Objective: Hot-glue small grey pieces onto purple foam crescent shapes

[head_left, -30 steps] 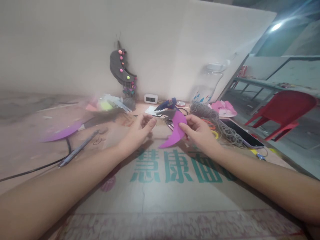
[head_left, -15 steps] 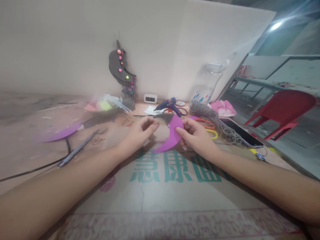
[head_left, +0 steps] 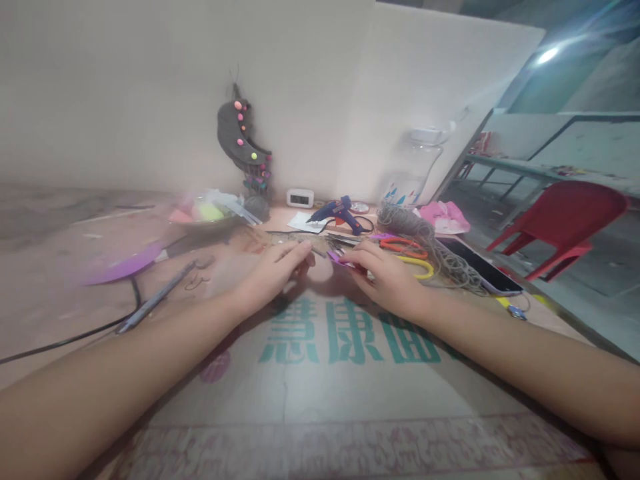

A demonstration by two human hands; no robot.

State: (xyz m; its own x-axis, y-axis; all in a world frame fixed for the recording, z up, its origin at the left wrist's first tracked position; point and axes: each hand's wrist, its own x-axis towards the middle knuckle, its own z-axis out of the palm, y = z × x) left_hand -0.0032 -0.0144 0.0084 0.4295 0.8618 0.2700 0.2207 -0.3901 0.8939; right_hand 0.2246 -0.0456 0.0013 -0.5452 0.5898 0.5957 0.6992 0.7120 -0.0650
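Over the cardboard (head_left: 240, 407), my left hand (head_left: 283, 270) is closed, its thumb and fingers together. A thin grey piece (head_left: 319, 251) pokes out at its fingertips, seen nearly edge-on. My right hand (head_left: 385, 275) pinches a purple crescent cutout (head_left: 338, 258), now mostly hidden by the fingers and turned almost edge-on. The two hands are a short gap apart. Just beyond them lie orange-handled scissors (head_left: 404, 249) and a yellow-handled pair (head_left: 419, 268), partly covered by my right hand.
A blue glue gun (head_left: 333, 212) lies behind the hands, near a small white clock (head_left: 300, 198). Grey yarn (head_left: 405, 220) and a phone (head_left: 477, 265) are to the right. A bowl (head_left: 200, 220) and a grey pen-like tool (head_left: 157, 298) are leftward. A decorated grey crescent (head_left: 239, 137) hangs behind.
The purple crescent has tipped from facing me to nearly edge-on, and my right hand has turned palm-down over it. The dark piece by my left hand also shows less, and scissors are now uncovered.
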